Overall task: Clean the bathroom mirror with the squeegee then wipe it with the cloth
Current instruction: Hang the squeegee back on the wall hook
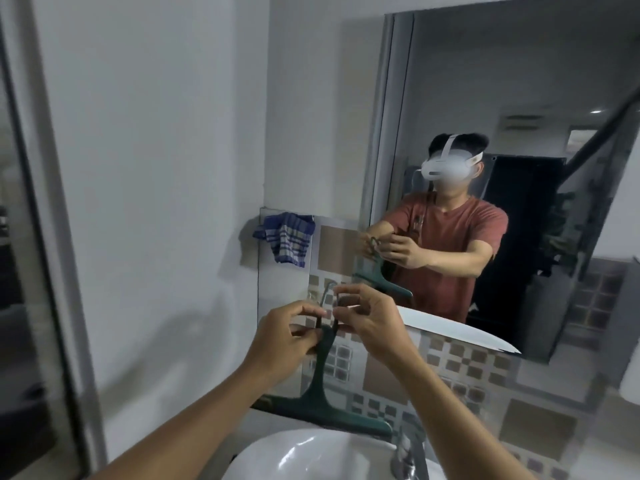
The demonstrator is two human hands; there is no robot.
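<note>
A dark green squeegee (320, 382) hangs blade-down in front of the tiled wall, above the sink. Both hands pinch the loop at the top of its handle: my left hand (284, 337) from the left, my right hand (367, 317) from the right. A small metal hook (327, 289) sticks out of the tiles just above the loop. The bathroom mirror (519, 98) fills the upper right and reflects a person holding the squeegee. A blue checked cloth (287, 237) hangs over the top edge of the tiled panel, left of the mirror.
A white sink (311, 455) lies below, with a chrome tap (408, 455) at its right. The wall on the left is plain white (156, 168). A dark door frame (34, 271) runs down the far left.
</note>
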